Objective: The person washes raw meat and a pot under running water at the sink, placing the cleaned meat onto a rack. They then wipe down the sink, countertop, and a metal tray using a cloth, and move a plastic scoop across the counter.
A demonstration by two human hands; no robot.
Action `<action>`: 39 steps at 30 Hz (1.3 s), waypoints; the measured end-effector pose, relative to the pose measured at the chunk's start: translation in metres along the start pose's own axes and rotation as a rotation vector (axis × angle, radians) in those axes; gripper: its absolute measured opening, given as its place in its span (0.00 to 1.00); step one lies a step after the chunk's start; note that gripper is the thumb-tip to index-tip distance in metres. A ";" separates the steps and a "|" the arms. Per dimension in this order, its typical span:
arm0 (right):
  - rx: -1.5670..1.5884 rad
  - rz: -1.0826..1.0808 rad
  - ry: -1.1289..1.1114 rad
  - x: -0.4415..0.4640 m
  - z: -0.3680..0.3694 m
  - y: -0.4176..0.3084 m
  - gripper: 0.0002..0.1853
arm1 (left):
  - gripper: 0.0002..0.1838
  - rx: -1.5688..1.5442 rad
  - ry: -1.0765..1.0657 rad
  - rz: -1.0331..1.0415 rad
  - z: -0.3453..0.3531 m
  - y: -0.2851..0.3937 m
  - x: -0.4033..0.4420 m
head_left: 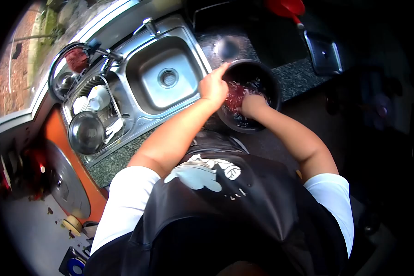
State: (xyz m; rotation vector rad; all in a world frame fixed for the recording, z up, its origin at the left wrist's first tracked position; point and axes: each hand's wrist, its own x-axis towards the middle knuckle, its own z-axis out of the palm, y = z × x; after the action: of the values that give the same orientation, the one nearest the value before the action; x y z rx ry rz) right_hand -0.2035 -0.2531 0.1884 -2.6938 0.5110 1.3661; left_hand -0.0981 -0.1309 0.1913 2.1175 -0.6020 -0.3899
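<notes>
A dark round pot (275,85) is in front of me on the counter, right of the sink. My left hand (214,87) grips its left rim, one finger stretched along the edge. Down inside the pot is my right hand (254,106), its fingers hidden in the contents. A wet red mass (234,95) with glinting, watery spots lies beside that hand. Whether it is cloth, food or tinted water I cannot tell.
Left of the pot is a steel sink (142,85) with a faucet (147,27). A dish rack (117,103) holds white cups (98,97) and a glass lid (86,132). A rectangular tray (324,53) and a red utensil (285,7) are at the back right.
</notes>
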 end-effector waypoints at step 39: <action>0.637 0.200 0.468 -0.040 -0.032 0.056 0.11 | 0.15 0.115 -0.462 -0.320 0.001 -0.326 0.046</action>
State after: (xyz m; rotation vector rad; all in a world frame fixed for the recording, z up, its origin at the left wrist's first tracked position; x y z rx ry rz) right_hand -0.2191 -0.3027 0.2434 -2.4250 1.0618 0.4443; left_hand 0.0295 0.0065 -0.0798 2.2504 -0.5509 -1.0659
